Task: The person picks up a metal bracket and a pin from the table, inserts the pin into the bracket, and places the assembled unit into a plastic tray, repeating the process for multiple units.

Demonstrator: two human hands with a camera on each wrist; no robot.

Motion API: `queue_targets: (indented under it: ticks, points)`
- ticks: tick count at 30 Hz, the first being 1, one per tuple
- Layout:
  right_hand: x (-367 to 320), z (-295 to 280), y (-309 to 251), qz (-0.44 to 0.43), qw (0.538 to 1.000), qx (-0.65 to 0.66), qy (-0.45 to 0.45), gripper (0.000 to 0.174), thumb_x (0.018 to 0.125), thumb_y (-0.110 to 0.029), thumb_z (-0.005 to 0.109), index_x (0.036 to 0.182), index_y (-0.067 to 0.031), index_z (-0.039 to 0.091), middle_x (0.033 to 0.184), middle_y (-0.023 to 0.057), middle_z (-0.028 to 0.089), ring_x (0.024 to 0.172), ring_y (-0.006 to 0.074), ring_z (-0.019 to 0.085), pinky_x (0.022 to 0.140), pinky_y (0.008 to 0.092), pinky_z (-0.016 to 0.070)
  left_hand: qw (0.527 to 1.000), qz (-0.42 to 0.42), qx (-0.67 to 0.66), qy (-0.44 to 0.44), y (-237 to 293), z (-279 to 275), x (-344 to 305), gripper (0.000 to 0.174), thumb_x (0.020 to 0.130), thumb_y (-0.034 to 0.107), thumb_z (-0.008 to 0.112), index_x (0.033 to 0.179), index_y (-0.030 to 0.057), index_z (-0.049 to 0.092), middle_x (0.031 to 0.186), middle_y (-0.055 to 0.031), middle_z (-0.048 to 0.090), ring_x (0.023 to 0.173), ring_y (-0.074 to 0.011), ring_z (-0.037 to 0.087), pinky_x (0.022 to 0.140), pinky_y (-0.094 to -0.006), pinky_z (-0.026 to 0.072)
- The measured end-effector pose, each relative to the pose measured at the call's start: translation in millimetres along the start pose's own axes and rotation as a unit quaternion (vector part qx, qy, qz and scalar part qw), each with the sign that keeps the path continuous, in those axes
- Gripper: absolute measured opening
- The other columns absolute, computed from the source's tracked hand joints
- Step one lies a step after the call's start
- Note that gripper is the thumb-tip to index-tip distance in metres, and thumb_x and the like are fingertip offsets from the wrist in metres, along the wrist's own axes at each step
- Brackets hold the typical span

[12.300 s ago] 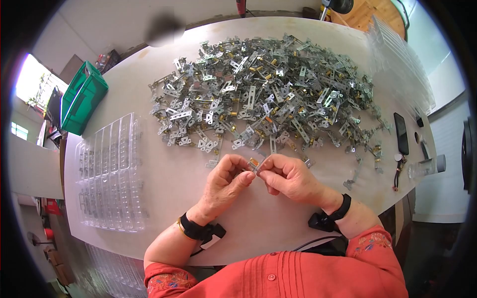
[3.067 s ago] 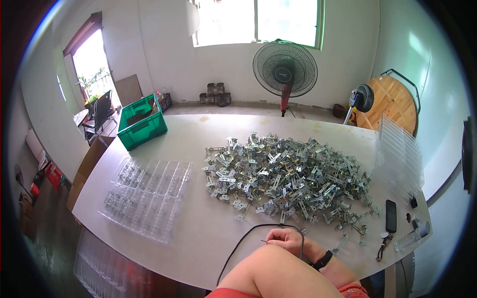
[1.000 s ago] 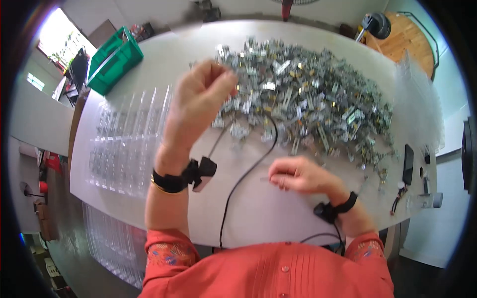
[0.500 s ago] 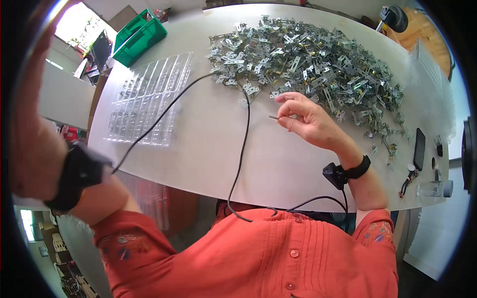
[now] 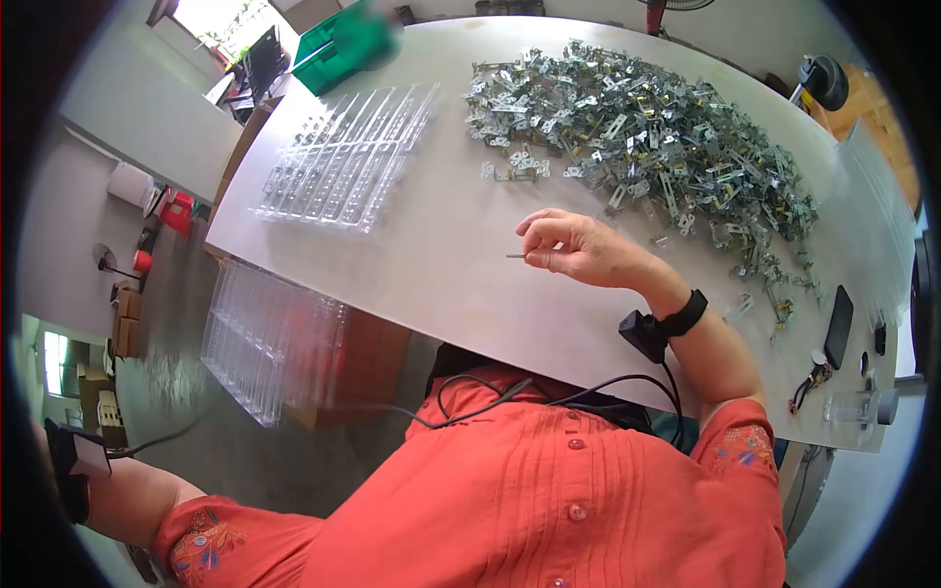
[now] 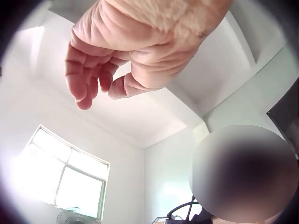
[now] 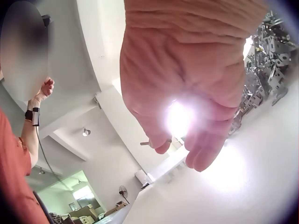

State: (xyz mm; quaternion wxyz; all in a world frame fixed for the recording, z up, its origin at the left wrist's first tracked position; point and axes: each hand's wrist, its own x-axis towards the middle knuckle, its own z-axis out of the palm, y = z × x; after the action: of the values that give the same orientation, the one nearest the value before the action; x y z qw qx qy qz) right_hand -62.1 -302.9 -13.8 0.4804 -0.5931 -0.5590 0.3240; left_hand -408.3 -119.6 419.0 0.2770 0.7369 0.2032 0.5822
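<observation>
Swinging clear of the pale grey tabletop [image 5: 441,284], the left hand [image 6: 107,60] is now held out to the person's left, well apart from the work. Half a second ago its forearm still crossed the near edge, trailing the black cable [image 5: 470,392], which has since slid off the surface and lies against the red shirt [image 5: 549,500]. Its fingers hang loosely curled, holding nothing. That leaves only the right hand [image 5: 583,252] at the tabletop. It has stayed near the heap of silvery metal brackets [image 5: 647,127], with thumb and forefinger pinching the thin grey metal pin [image 5: 516,256]. The pin juts leftward from the fingertips — whether it touches the surface cannot be told.
</observation>
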Motion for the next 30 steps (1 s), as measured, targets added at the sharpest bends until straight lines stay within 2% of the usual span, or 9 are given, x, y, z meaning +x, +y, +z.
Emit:
queue_targets:
  ticks: [1,2,6,8,13,20,24,25,30]
  points:
    - [-1,2,5,0.001,1.0,0.005,-0.003,0.009,0.094,-0.014,0.069,0.098,-0.0059,0.067,0.112,0.0067,0.061,0.092,0.016,0.061,0.081,0.0305,0.0506,0.97,0.182,0.134,-0.088,-7,6,-13,0.032,0.099,0.022,0.058,0.093,-0.009,0.065,0.078,-0.0185,0.069,0.06,-0.0216,0.064,0.052,-0.0258,0.0519]
    - [-2,1,11,0.003,1.0,-0.016,-0.009,0.01,0.094,-0.015,0.069,0.098,-0.0058,0.067,0.107,0.0073,0.062,0.091,0.0169,0.06,0.08,0.0313,0.0499,0.97,0.177,0.138,-0.094,-13,7,-21,0.032,0.099,0.022,0.058,0.093,-0.009,0.065,0.078,-0.0185,0.069,0.06,-0.0216,0.064,0.052,-0.0258,0.0519]
    - [-10,-1,21,0.047,0.996,-0.055,-0.061,0.012,0.097,-0.016,0.066,0.099,-0.0036,0.067,0.107,0.0057,0.064,0.093,0.013,0.059,0.082,0.0284,0.0484,0.961,0.092,0.208,-0.156,-73,24,-52,0.039,0.095,0.028,0.062,0.103,-0.0094,0.063,0.072,-0.0203,0.069,0.058,-0.0215,0.069,0.053,-0.0262,0.057]
    - [-11,-3,21,0.042,0.996,-0.059,-0.054,0.014,0.097,-0.016,0.066,0.103,-0.0042,0.068,0.1,0.0028,0.064,0.09,0.0117,0.059,0.081,0.0276,0.0482,0.949,-0.054,0.153,-0.27,-140,25,-41,0.019,0.098,0.019,0.062,0.101,0.0008,0.065,0.083,-0.0025,0.065,0.069,-0.008,0.059,0.067,-0.023,0.0477]
    - [-7,-7,44,0.102,0.989,0.094,-0.055,0.015,0.096,-0.019,0.064,0.1,-0.0047,0.067,0.084,0.0011,0.065,0.081,0.0102,0.061,0.072,0.028,0.0498,0.907,-0.141,0.011,-0.397,-174,185,-102,0.016,0.098,0.018,0.06,0.096,0.0027,0.063,0.084,-0.0039,0.065,0.068,-0.0093,0.062,0.062,-0.0247,0.0487]
    - [-12,-18,62,0.066,0.976,0.17,-0.118,0.021,0.097,-0.022,0.066,0.108,-0.0045,0.066,0.094,-0.0008,0.066,0.087,0.0084,0.058,0.081,0.027,0.049,0.799,-0.166,-0.145,-0.56,-228,338,-181,0.01,0.098,0.011,0.062,0.097,0.0019,0.06,0.086,-0.0045,0.067,0.072,-0.0095,0.065,0.062,-0.0234,0.0524]
    - [-12,-23,61,0.063,0.984,0.115,-0.122,0.022,0.098,-0.025,0.065,0.108,-0.0047,0.066,0.101,0.001,0.066,0.089,0.0089,0.057,0.082,0.0275,0.0485,0.85,0.107,-0.011,-0.516,-269,385,-205,0.015,0.089,0.009,0.068,0.096,-0.0004,0.059,0.085,-0.0115,0.062,0.077,-0.0249,0.063,0.068,-0.0347,0.05]
    - [-12,-23,60,0.073,0.981,0.136,-0.12,0.022,0.098,-0.025,0.064,0.108,-0.0047,0.066,0.103,0.0013,0.066,0.09,0.009,0.056,0.082,0.0278,0.0484,0.848,0.13,0.018,-0.513,-276,387,-205,0.02,0.083,0.01,0.07,0.097,0.0006,0.059,0.094,-0.0157,0.06,0.086,-0.0345,0.061,0.077,-0.0403,0.0495]
    - [-8,-30,48,0.14,0.961,0.201,-0.131,0.022,0.099,-0.025,0.064,0.106,-0.0046,0.065,0.11,0.0019,0.066,0.091,0.0091,0.056,0.084,0.0284,0.0475,0.82,0.177,0.104,-0.534,-305,388,-200,0.028,0.078,0.011,0.073,0.101,0.0015,0.059,0.103,-0.0156,0.058,0.1,-0.0367,0.057,0.088,-0.0431,0.0456]
